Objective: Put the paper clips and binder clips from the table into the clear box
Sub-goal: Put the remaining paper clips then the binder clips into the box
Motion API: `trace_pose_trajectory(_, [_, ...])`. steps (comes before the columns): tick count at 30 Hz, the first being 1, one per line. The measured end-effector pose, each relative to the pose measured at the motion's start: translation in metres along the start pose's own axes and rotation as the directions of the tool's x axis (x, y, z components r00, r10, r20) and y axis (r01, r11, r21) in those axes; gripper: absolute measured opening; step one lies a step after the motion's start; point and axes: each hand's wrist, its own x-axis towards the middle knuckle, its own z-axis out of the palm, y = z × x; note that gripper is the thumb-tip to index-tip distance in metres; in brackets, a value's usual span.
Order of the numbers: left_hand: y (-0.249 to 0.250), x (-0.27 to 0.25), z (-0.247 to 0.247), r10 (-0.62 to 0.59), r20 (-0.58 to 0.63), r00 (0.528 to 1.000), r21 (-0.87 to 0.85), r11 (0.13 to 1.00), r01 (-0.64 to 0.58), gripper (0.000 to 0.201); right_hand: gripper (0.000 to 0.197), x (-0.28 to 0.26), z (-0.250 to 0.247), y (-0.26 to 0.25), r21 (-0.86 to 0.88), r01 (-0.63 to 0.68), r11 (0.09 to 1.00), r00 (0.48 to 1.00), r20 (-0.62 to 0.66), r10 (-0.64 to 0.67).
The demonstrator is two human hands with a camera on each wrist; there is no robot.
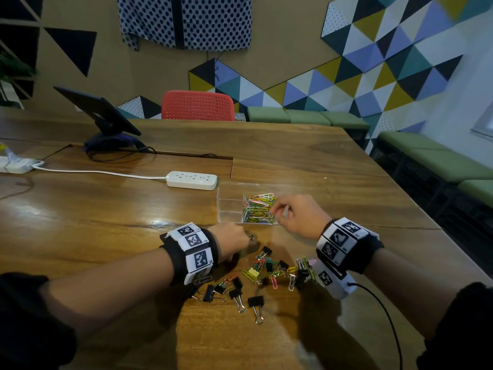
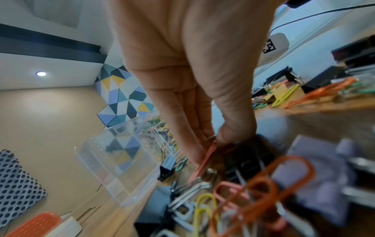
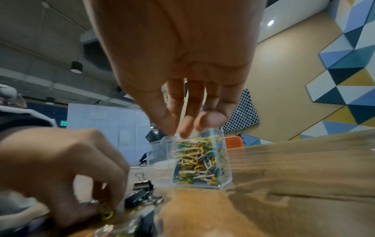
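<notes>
The clear box (image 1: 226, 206) stands on the wooden table (image 1: 106, 222), its right compartment full of coloured paper clips (image 1: 257, 209). My right hand (image 1: 276, 210) hovers over that compartment, its fingertips (image 3: 184, 133) bunched just above the pile (image 3: 198, 160); whether a clip sits between them is unclear. My left hand (image 1: 240, 240) is down on the table just in front of the box, thumb and fingers (image 2: 223, 137) pinching a salmon paper clip (image 2: 202, 162). Loose paper clips (image 1: 266, 268) and black binder clips (image 1: 256, 301) lie scattered between my wrists.
A white power strip (image 1: 192, 180) with its cord lies behind the box to the left. A tablet on a stand (image 1: 101, 110) is at the back left, with a red chair (image 1: 197, 105) beyond the table. The box's left compartment (image 3: 158, 152) holds nothing.
</notes>
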Motion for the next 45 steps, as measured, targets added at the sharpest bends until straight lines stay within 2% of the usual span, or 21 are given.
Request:
trace_pose_trajectory(2, [0.001, 0.000, 0.000, 0.000, -0.020, 1.000, 0.009, 1.000, 0.000, 0.031, 0.017, -0.010, 0.003, -0.001, -0.085, 0.012, 0.996, 0.981, 0.196, 0.005])
trace_pose_trajectory(4, [0.002, 0.000, 0.000, -0.009, -0.034, 0.999, -0.017, 1.000, 0.009, 0.029, 0.014, -0.016, 0.009, -0.001, -0.163, 0.016, 0.987, 0.933, 0.357, 0.044])
trace_pose_trajectory(6, [0.002, 0.001, -0.001, -0.027, -0.037, 0.999, -0.055, 0.998, 0.025, 0.028, 0.018, -0.020, 0.015, 0.000, -0.158, -0.003, 0.988, 0.908, 0.413, 0.069])
trace_pose_trajectory(13, [-0.007, 0.003, 0.000, -0.120, -0.044, 0.992, -0.149, 0.982, 0.112, 0.024, 0.035, -0.019, 0.032, -0.008, -0.158, 0.055, 0.986, 0.916, 0.401, 0.013])
trace_pose_trajectory(18, [-0.021, 0.001, 0.004, -0.192, -0.173, 0.966, -0.346, 0.930, 0.123, 0.014, 0.034, -0.017, 0.041, -0.015, -0.214, 0.141, 0.967, 0.907, 0.419, -0.039])
trace_pose_trajectory(25, [-0.038, 0.002, -0.021, -0.240, -0.388, 0.890, -0.503, 0.864, 0.014, 0.010, 0.035, -0.012, 0.042, -0.016, -0.196, 0.132, 0.972, 0.891, 0.452, -0.029])
trace_pose_trajectory(28, [-0.042, 0.005, -0.033, -0.268, -0.463, 0.845, -0.516, 0.856, -0.011, 0.012, 0.036, -0.014, 0.044, -0.013, -0.165, 0.091, 0.982, 0.908, 0.418, -0.013])
trace_pose_trajectory(33, [-0.045, 0.014, -0.052, -0.329, -0.546, 0.771, -0.541, 0.841, -0.023, 0.015, 0.035, -0.017, 0.046, -0.009, -0.141, 0.037, 0.989, 0.926, 0.377, 0.019])
trace_pose_trajectory(36, [-0.043, 0.023, -0.058, -0.355, -0.563, 0.746, -0.547, 0.837, -0.015, 0.022, 0.035, -0.019, 0.045, -0.009, -0.142, 0.022, 0.990, 0.928, 0.371, 0.033])
trace_pose_trajectory(39, [-0.041, 0.033, -0.059, -0.350, -0.560, 0.751, -0.534, 0.846, -0.004, 0.025, 0.032, -0.020, 0.044, -0.010, -0.133, 0.010, 0.991, 0.930, 0.364, 0.040])
trace_pose_trajectory(45, [-0.038, 0.053, -0.057, -0.312, -0.466, 0.828, -0.477, 0.877, 0.062, 0.032, 0.029, -0.018, 0.047, -0.005, -0.117, 0.002, 0.993, 0.940, 0.339, 0.038])
